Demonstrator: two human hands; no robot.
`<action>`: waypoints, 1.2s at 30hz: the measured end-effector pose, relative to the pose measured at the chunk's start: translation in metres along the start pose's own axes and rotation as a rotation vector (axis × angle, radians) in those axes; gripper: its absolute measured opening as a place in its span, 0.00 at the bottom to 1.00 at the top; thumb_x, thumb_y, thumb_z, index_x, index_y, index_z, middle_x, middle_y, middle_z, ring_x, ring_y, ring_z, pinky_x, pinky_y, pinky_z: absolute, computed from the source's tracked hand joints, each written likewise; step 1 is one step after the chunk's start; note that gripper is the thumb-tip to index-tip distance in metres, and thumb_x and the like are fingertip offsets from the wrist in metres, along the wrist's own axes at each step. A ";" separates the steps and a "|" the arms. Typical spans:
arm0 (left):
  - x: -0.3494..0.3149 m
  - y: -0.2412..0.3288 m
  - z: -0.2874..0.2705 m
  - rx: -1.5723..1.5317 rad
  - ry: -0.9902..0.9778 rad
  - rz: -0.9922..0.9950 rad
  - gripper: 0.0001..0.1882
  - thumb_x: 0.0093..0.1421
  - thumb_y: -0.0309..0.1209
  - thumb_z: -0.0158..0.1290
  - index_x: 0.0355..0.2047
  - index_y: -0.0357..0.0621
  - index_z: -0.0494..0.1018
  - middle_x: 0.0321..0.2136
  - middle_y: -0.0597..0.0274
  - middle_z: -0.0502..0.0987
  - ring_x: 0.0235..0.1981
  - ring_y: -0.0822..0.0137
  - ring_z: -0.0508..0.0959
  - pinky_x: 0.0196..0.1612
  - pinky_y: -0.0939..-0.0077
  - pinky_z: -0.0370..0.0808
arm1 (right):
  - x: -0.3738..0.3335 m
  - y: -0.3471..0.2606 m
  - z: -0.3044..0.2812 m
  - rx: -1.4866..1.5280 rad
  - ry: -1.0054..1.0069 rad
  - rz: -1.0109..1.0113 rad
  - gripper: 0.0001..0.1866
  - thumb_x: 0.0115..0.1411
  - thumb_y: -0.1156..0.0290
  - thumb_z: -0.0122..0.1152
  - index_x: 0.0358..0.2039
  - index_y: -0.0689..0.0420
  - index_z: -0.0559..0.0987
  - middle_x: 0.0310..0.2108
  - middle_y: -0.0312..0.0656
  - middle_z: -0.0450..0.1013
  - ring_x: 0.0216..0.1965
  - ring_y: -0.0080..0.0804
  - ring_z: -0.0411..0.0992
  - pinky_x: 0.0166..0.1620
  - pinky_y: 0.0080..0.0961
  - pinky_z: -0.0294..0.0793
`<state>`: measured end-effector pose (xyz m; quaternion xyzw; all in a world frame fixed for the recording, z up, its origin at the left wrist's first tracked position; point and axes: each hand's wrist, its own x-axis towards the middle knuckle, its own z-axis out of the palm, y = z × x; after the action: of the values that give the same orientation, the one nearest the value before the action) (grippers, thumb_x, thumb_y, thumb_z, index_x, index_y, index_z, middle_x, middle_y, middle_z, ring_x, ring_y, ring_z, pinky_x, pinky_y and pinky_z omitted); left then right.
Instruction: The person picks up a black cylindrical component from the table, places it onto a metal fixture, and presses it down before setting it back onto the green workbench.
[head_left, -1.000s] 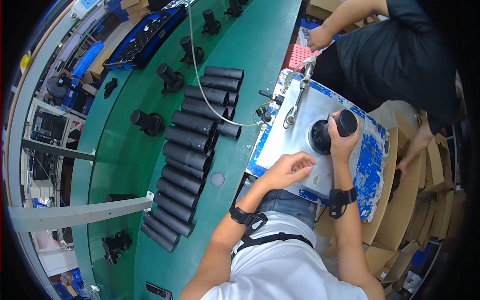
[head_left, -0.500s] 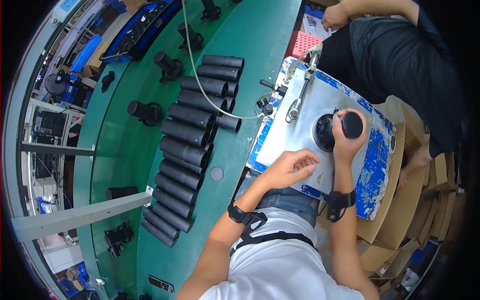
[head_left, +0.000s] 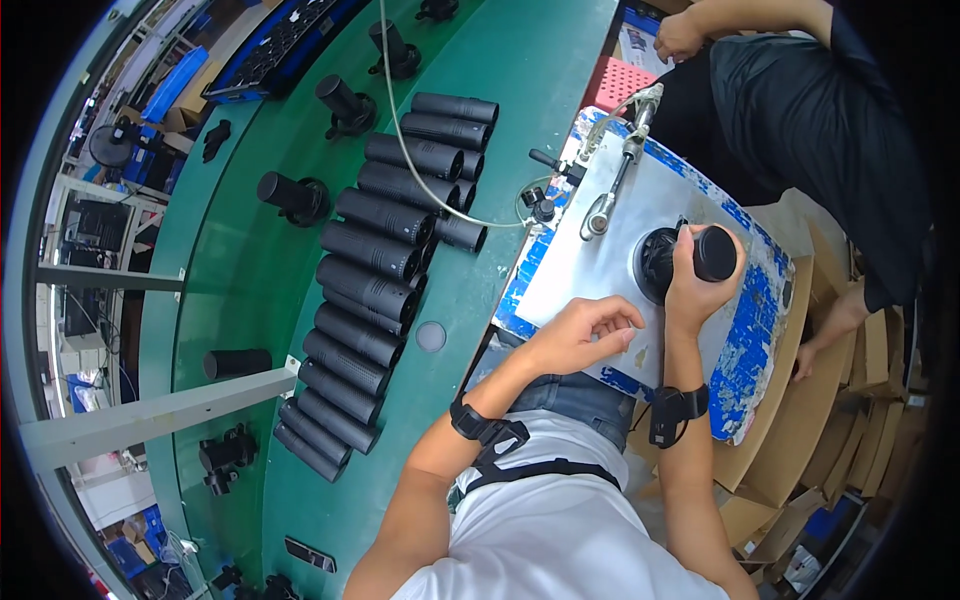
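Observation:
My right hand [head_left: 703,288] is wrapped round a black cylinder [head_left: 715,254], its thumb lying along the side and the round end facing up. Beside the cylinder's lower part is a round black base [head_left: 655,265] on the metal sheet [head_left: 570,285]; my fingers hide where the two meet. My left hand [head_left: 585,335] hovers over the near edge of the sheet, its fingers loosely bent, the thumb apart and nothing in it. A metal clamp arm with a rod [head_left: 617,180] stands at the far left of the sheet.
Several black tubes [head_left: 375,245] lie in a row on the green bench [head_left: 450,300] to my left, with a grey disc [head_left: 431,337] near them. Black cylinders on bases [head_left: 295,197] stand on the green conveyor. A hose [head_left: 395,110] crosses above. Another person [head_left: 800,110] sits at right, near cardboard boxes [head_left: 790,440].
The view has shifted slightly. My right hand still grips the cylinder, its thumb now straighter along the side. My left hand has hardly moved.

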<state>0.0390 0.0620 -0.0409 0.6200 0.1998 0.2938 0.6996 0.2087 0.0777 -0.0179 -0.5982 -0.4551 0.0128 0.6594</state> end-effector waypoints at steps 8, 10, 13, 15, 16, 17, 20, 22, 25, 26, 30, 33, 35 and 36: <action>0.031 0.036 -0.050 0.257 0.169 0.200 0.07 0.61 0.26 0.50 0.36 0.37 0.76 0.26 0.63 0.78 0.26 0.75 0.78 0.32 0.80 0.73 | 0.016 0.017 -0.023 0.321 -0.367 0.045 0.20 0.46 0.82 0.61 0.42 0.61 0.69 0.32 0.41 0.74 0.35 0.26 0.72 0.47 0.25 0.70; 0.063 0.030 -0.078 0.406 0.360 0.213 0.07 0.59 0.27 0.51 0.33 0.36 0.76 0.23 0.60 0.78 0.25 0.73 0.79 0.31 0.78 0.73 | 0.018 0.023 -0.026 0.327 -0.379 0.036 0.20 0.46 0.82 0.61 0.42 0.62 0.69 0.32 0.41 0.73 0.34 0.27 0.72 0.46 0.25 0.71; 0.101 0.021 -0.117 0.945 0.530 0.100 0.14 0.55 0.33 0.49 0.36 0.37 0.76 0.29 0.50 0.79 0.32 0.51 0.79 0.39 0.61 0.75 | 0.016 0.020 -0.024 0.352 -0.387 0.022 0.19 0.47 0.83 0.61 0.42 0.62 0.69 0.32 0.41 0.73 0.33 0.27 0.71 0.45 0.24 0.71; 0.117 -0.014 -0.143 1.214 0.566 0.069 0.16 0.55 0.34 0.46 0.37 0.38 0.77 0.34 0.47 0.79 0.40 0.48 0.78 0.46 0.57 0.73 | 0.011 0.015 -0.016 0.331 -0.329 0.049 0.18 0.47 0.83 0.61 0.41 0.62 0.70 0.31 0.41 0.73 0.34 0.26 0.71 0.44 0.23 0.71; 0.122 -0.013 -0.143 1.217 0.565 0.077 0.16 0.55 0.34 0.46 0.37 0.38 0.77 0.34 0.47 0.79 0.40 0.48 0.78 0.46 0.57 0.73 | 0.011 0.016 -0.017 0.332 -0.324 0.043 0.18 0.47 0.83 0.61 0.41 0.62 0.70 0.31 0.41 0.73 0.34 0.26 0.71 0.44 0.23 0.71; 0.126 -0.012 -0.143 1.275 0.412 -0.188 0.17 0.54 0.33 0.47 0.40 0.39 0.77 0.42 0.46 0.77 0.45 0.48 0.76 0.50 0.56 0.71 | 0.010 0.018 -0.017 0.291 -0.285 0.027 0.18 0.47 0.83 0.62 0.40 0.62 0.70 0.31 0.40 0.73 0.34 0.26 0.71 0.44 0.23 0.71; 0.132 -0.005 -0.138 1.311 0.259 -0.496 0.20 0.53 0.33 0.46 0.44 0.40 0.77 0.50 0.46 0.74 0.52 0.50 0.73 0.55 0.56 0.66 | 0.011 0.015 -0.017 0.188 -0.221 -0.029 0.18 0.47 0.83 0.64 0.39 0.61 0.71 0.31 0.39 0.73 0.34 0.25 0.71 0.44 0.22 0.71; 0.133 0.001 -0.136 1.307 0.269 -0.543 0.21 0.54 0.34 0.46 0.46 0.41 0.77 0.51 0.47 0.74 0.54 0.52 0.72 0.57 0.57 0.65 | 0.010 0.011 -0.017 0.133 -0.197 -0.066 0.18 0.46 0.82 0.65 0.39 0.61 0.71 0.31 0.38 0.73 0.34 0.25 0.71 0.44 0.22 0.71; 0.137 0.007 -0.134 1.268 0.310 -0.561 0.22 0.55 0.38 0.45 0.46 0.39 0.77 0.51 0.46 0.73 0.56 0.51 0.70 0.58 0.57 0.63 | 0.012 0.008 -0.016 0.170 -0.191 -0.068 0.18 0.46 0.82 0.65 0.39 0.61 0.71 0.31 0.38 0.73 0.34 0.25 0.71 0.44 0.22 0.70; 0.135 0.006 -0.135 1.244 0.318 -0.571 0.23 0.56 0.40 0.44 0.46 0.40 0.76 0.51 0.46 0.73 0.56 0.50 0.70 0.58 0.57 0.63 | 0.012 0.007 -0.015 0.178 -0.197 -0.039 0.17 0.46 0.82 0.65 0.38 0.61 0.72 0.31 0.39 0.73 0.34 0.25 0.71 0.44 0.22 0.70; 0.107 -0.006 -0.138 1.174 0.451 -0.366 0.24 0.59 0.46 0.47 0.45 0.39 0.76 0.46 0.46 0.75 0.52 0.49 0.72 0.56 0.56 0.64 | 0.018 -0.013 -0.024 0.032 -0.107 -0.181 0.12 0.48 0.78 0.64 0.35 0.62 0.74 0.31 0.39 0.74 0.35 0.29 0.72 0.44 0.23 0.70; 0.060 0.048 -0.144 0.938 0.763 0.316 0.17 0.56 0.39 0.53 0.40 0.38 0.75 0.39 0.47 0.77 0.45 0.49 0.75 0.50 0.59 0.69 | 0.087 -0.056 -0.070 0.584 -0.159 -0.275 0.21 0.59 0.57 0.53 0.38 0.65 0.72 0.36 0.47 0.70 0.38 0.34 0.69 0.46 0.31 0.68; 0.024 0.121 -0.095 0.773 0.800 0.538 0.14 0.55 0.34 0.56 0.39 0.38 0.75 0.38 0.50 0.77 0.40 0.52 0.76 0.46 0.66 0.72 | 0.096 -0.152 -0.074 0.402 -0.259 -0.340 0.27 0.58 0.52 0.56 0.44 0.67 0.69 0.41 0.47 0.67 0.41 0.35 0.68 0.49 0.31 0.68; 0.013 0.137 -0.079 0.811 0.697 0.709 0.17 0.53 0.35 0.59 0.40 0.38 0.75 0.39 0.51 0.76 0.41 0.54 0.75 0.48 0.65 0.71 | 0.089 -0.149 -0.061 0.324 -0.364 -0.341 0.31 0.57 0.49 0.57 0.46 0.67 0.68 0.43 0.48 0.67 0.44 0.36 0.67 0.51 0.32 0.67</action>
<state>-0.0247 0.1374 0.0835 0.7318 0.2935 0.5929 0.1638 0.2194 0.0382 0.1609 -0.3879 -0.6519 0.0816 0.6465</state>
